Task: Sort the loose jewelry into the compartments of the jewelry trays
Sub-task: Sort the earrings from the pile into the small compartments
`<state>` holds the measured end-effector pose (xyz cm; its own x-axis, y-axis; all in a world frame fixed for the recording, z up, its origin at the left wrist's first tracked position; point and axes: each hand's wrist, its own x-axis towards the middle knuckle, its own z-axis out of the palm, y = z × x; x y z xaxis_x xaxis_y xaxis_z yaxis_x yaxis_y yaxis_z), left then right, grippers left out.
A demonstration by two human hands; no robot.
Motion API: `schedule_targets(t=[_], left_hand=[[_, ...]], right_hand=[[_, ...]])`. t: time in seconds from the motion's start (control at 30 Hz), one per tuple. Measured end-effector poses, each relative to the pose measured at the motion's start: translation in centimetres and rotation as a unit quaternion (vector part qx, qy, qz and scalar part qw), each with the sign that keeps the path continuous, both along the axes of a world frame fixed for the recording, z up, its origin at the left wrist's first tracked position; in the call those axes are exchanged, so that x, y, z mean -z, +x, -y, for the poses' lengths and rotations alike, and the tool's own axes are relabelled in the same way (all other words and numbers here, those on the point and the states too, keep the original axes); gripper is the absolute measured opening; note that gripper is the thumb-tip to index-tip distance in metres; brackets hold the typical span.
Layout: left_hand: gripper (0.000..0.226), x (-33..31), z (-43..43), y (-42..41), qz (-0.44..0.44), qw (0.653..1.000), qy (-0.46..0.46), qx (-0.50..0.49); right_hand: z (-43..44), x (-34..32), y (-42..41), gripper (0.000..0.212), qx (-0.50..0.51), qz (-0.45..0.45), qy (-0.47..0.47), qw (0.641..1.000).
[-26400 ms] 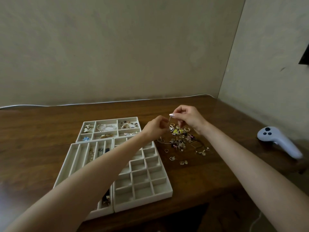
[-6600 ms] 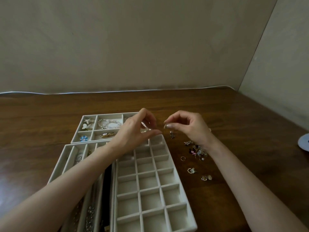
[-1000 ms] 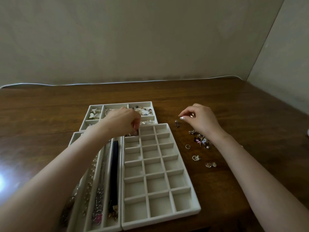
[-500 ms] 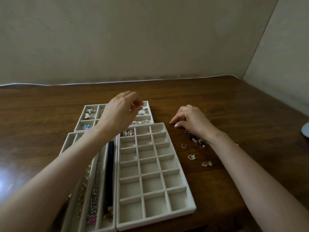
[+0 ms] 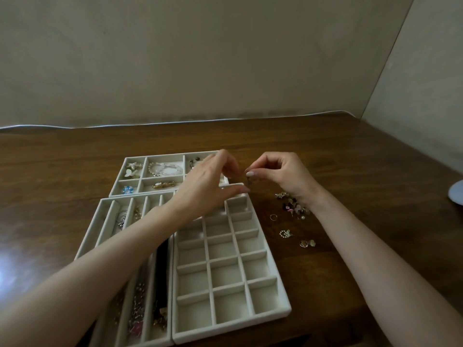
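Note:
Three cream jewelry trays lie on the wooden table. The back tray (image 5: 117, 184) holds brooches and bracelets. The long-slot tray (image 5: 105, 216) at the left holds chains. The grid tray (image 5: 283, 294) of small square compartments sits in front. Loose jewelry (image 5: 293, 209) lies in a small heap to the right of the grid tray. My right hand (image 5: 280, 175) pinches a small dark piece of jewelry (image 5: 248, 181) above the table by the grid tray's far corner. My left hand (image 5: 208, 186) hovers beside it, fingers curled towards that piece; whether they touch it is unclear.
A ring (image 5: 273, 217), a pearl-edged charm (image 5: 285, 233) and a pair of gold earrings (image 5: 307, 243) lie apart from the heap. A pale rounded object (image 5: 456, 192) shows at the right edge. A white cable (image 5: 150, 123) runs along the wall.
My right hand has lifted off the table with a small piece pinched in its fingers. My left hand has moved right from over the back tray to meet it.

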<state>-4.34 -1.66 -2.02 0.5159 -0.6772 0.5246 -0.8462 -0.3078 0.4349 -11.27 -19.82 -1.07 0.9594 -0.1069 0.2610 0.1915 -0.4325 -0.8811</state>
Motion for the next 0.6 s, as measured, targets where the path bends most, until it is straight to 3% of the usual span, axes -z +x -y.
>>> schedule_targets(t=[0.2, 0.6], left_hand=[[0.024, 0.1, 0.2, -0.4, 0.018, 0.999, -0.034, 0.007], [0.027, -0.2, 0.1, -0.5, -0.017, 0.999, -0.035, 0.014]], right_hand=[[-0.8, 0.4, 0.1, 0.005, -0.048, -0.015, 0.028, 0.998], [-1.4, 0.3, 0.0, 0.011, -0.054, 0.008, 0.020, 0.998]])
